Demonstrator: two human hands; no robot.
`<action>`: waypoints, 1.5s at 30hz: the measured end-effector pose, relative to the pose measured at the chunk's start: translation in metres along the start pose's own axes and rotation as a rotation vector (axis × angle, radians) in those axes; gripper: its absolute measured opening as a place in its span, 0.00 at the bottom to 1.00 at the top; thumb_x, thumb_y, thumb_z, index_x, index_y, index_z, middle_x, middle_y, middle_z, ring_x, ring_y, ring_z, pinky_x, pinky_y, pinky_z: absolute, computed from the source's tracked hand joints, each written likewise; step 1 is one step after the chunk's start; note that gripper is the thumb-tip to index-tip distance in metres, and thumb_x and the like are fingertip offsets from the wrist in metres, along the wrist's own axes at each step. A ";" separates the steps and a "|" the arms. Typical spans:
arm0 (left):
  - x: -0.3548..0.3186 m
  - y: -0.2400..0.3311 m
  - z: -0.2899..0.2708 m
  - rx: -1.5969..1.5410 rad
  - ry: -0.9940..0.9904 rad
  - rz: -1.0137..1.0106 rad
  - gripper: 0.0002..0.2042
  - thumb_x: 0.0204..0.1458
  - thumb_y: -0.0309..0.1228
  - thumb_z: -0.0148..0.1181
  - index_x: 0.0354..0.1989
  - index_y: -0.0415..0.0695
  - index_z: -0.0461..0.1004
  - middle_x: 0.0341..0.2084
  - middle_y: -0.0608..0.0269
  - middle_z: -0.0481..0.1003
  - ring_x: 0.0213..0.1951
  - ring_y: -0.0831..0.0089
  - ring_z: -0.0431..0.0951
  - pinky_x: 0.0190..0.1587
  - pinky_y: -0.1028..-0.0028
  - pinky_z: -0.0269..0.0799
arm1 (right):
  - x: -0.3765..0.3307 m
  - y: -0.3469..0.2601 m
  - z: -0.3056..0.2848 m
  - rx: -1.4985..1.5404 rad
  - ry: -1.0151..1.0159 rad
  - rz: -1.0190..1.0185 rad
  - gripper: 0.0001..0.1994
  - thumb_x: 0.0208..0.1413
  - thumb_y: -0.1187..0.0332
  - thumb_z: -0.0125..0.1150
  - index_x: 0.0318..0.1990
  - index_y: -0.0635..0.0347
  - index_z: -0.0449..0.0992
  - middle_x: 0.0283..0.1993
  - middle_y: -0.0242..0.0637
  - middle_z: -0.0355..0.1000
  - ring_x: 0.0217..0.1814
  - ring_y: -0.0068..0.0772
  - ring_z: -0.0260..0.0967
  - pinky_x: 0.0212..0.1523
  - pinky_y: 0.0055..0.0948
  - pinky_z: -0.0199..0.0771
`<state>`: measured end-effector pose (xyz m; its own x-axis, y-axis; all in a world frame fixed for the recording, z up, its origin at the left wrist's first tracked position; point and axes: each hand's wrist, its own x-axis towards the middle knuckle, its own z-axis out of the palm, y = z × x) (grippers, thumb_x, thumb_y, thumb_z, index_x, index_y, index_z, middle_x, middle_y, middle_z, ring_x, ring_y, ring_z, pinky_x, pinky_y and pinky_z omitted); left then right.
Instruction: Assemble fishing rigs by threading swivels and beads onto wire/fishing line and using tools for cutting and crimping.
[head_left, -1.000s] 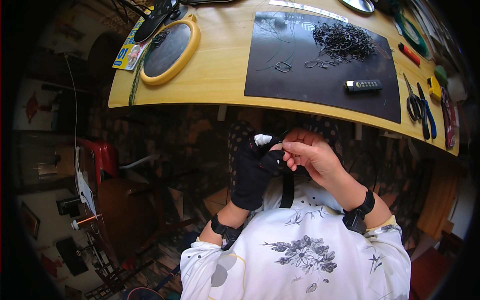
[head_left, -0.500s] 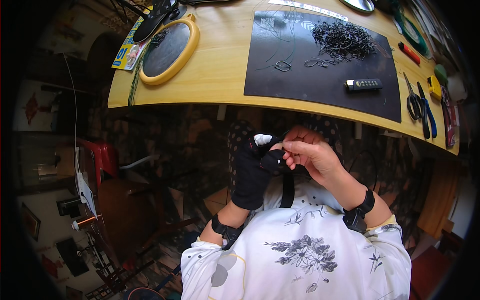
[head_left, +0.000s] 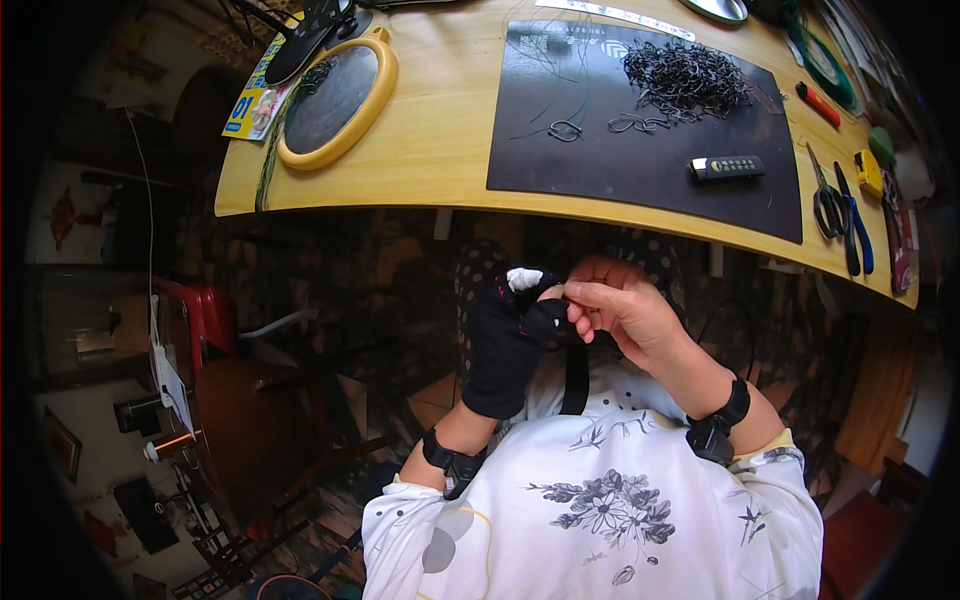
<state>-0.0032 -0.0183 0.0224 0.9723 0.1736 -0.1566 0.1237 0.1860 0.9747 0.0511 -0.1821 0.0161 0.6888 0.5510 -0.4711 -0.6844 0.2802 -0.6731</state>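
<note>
My left hand [head_left: 508,340], in a black glove with white wrapping at one finger, is above my lap with its fingers closed. My right hand [head_left: 625,305], bare, meets it with thumb and forefinger pinched together at the left fingertips. Whatever lies between them is too small to make out. Beyond the hands, a dark mat [head_left: 590,165] lies on the table, bearing a heap of small black hook-like metal pieces [head_left: 688,82]. A few loose ones [head_left: 640,124], a small coil of thread [head_left: 565,131] and a black lighter [head_left: 727,168] are nearer to me.
Scissors [head_left: 828,210], blue-handled pliers [head_left: 856,235], a yellow tape measure [head_left: 868,175] and a red-orange tool [head_left: 818,104] lie along the right. A yellow-rimmed round disc [head_left: 335,105] with dark green strands sits at left. The table's front edge [head_left: 400,212] runs beyond my hands.
Both hands stay almost in place, still pressed together. The right fingers have shifted very slightly; nothing on the table has moved.
</note>
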 end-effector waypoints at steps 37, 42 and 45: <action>0.021 0.005 -0.023 0.994 -0.068 0.778 0.19 0.43 0.24 0.73 0.47 0.42 0.81 0.38 0.52 0.77 0.39 0.53 0.79 0.40 0.63 0.77 | -0.011 -0.018 -0.006 -0.427 0.081 -0.089 0.10 0.63 0.66 0.64 0.41 0.64 0.76 0.23 0.26 0.68 0.19 0.14 0.61 0.19 0.17 0.60; 0.017 -0.001 -0.022 0.883 -0.082 0.676 0.19 0.47 0.28 0.73 0.49 0.41 0.81 0.37 0.52 0.78 0.39 0.54 0.79 0.42 0.64 0.76 | -0.010 -0.016 -0.005 -0.431 0.054 -0.087 0.09 0.63 0.66 0.63 0.40 0.64 0.76 0.24 0.27 0.68 0.20 0.14 0.62 0.20 0.17 0.61; 0.011 -0.006 -0.021 0.633 -0.144 0.354 0.20 0.52 0.31 0.73 0.52 0.37 0.79 0.39 0.53 0.80 0.42 0.64 0.81 0.44 0.67 0.76 | -0.010 -0.015 -0.003 -0.418 0.059 -0.101 0.09 0.63 0.67 0.63 0.40 0.65 0.76 0.25 0.27 0.69 0.21 0.14 0.62 0.20 0.17 0.61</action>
<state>0.0030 0.0030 0.0110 0.9862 -0.0165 0.1644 -0.1536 -0.4585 0.8753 0.0553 -0.1942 0.0297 0.7680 0.4879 -0.4148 -0.4656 -0.0192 -0.8848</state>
